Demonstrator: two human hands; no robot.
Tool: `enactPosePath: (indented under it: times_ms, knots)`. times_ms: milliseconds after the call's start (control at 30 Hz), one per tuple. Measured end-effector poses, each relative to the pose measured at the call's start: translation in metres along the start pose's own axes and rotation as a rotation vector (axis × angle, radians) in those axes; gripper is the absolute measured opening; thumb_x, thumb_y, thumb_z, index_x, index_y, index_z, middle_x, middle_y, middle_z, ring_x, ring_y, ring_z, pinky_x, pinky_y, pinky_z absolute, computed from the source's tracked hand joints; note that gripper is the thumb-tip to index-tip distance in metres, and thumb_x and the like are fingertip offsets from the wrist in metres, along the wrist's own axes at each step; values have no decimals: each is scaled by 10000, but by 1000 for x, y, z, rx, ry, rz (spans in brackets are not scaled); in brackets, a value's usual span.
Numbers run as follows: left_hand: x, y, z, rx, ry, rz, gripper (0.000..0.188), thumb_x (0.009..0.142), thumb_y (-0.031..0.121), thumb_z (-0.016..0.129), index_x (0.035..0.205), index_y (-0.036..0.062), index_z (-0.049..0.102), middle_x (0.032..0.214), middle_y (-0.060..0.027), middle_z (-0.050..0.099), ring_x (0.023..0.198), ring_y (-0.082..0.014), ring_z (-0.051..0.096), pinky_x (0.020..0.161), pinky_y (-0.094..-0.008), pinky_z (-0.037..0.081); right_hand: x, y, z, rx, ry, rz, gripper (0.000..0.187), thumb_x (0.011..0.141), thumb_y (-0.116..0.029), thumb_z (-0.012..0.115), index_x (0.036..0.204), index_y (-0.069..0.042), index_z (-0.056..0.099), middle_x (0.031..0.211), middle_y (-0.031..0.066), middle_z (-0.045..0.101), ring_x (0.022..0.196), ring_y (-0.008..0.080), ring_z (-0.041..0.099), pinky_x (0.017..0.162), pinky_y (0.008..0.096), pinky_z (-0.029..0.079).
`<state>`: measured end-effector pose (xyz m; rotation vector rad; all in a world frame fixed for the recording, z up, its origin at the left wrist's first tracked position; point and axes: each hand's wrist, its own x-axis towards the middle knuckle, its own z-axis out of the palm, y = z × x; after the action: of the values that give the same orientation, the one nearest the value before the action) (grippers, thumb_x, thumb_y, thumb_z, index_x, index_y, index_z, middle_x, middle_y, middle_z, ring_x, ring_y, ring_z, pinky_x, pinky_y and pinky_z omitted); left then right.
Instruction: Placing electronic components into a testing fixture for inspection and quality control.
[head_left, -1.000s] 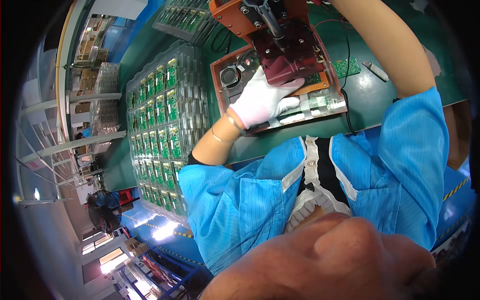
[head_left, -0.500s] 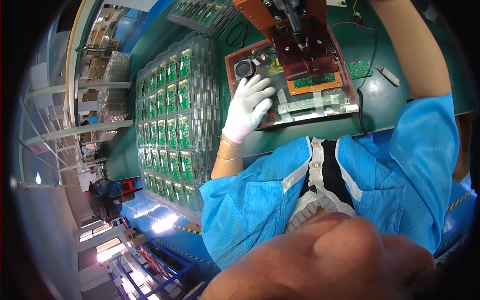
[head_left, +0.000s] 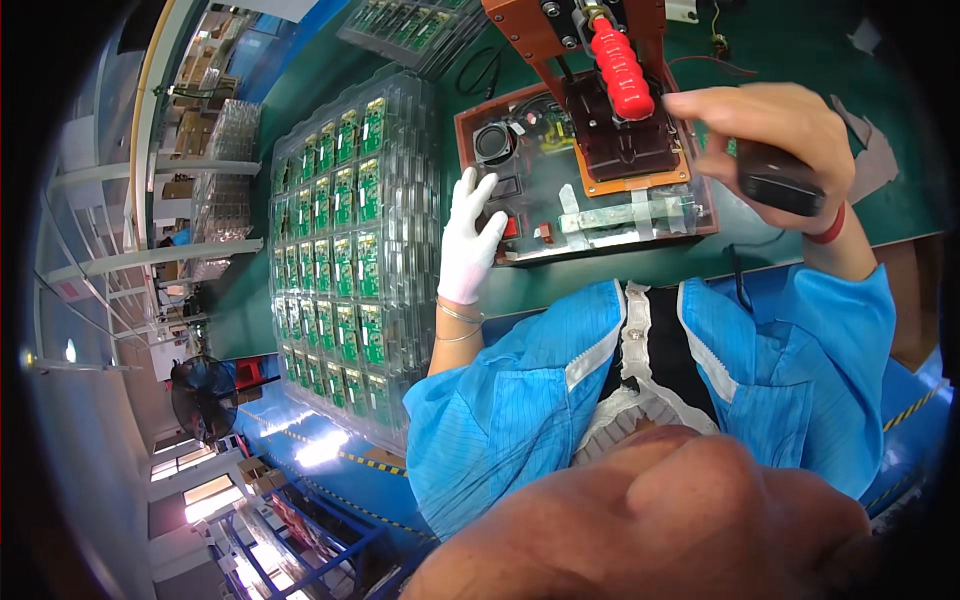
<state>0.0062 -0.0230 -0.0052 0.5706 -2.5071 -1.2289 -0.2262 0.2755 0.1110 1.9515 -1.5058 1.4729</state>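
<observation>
My left hand point(head_left: 472, 235), in a white glove, rests at the left edge of a shallow test box point(head_left: 590, 245) with a clear top. Its fingers are spread and hold nothing. Bare and bent, my right hand point(head_left: 775, 125) is beside the red ribbed grip point(head_left: 622, 75) of a lever press. Its index fingertip comes close to the grip's end; I cannot tell if they touch. A dark rounded object point(head_left: 782, 182) lies against this hand near the wrist; whether it is worn or held is unclear. Beneath the lever, the dark red press plate point(head_left: 628, 140) covers most of an orange holder point(head_left: 640, 185).
Stacked clear trays point(head_left: 335, 250) of green circuit boards stand left of the box, with another tray point(head_left: 410, 30) behind. A round black speaker point(head_left: 493, 143) sits in the box. A loose black cable point(head_left: 480, 70) lies behind it. A black fan point(head_left: 205, 398) stands far left.
The lever's red grip has swung down into view and the press plate now hides the green board in the holder. My right hand came down from the top; my left drew back slightly left.
</observation>
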Motion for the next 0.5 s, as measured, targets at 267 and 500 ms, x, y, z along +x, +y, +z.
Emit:
enactPosePath:
  times_ms: [267, 500]
  knots:
    - [9, 9, 8, 199, 84, 110, 532, 849, -46, 597, 1372, 49, 631, 1582, -183, 446, 1507, -299, 363, 1216, -361, 308, -98, 0, 18, 65, 81, 662, 467, 735, 45, 794, 1192, 5, 702, 1146, 143, 762, 712, 166, 649, 651, 253, 529]
    - [12, 15, 17, 46, 211, 104, 482, 849, -62, 577, 1313, 34, 661, 1558, -181, 479, 1464, -296, 431, 1190, -356, 351, -134, 3, 45, -57, 25, 814, 505, 709, -7, 853, 1195, -43, 725, 1004, 110, 768, 660, 144, 611, 603, 228, 486]
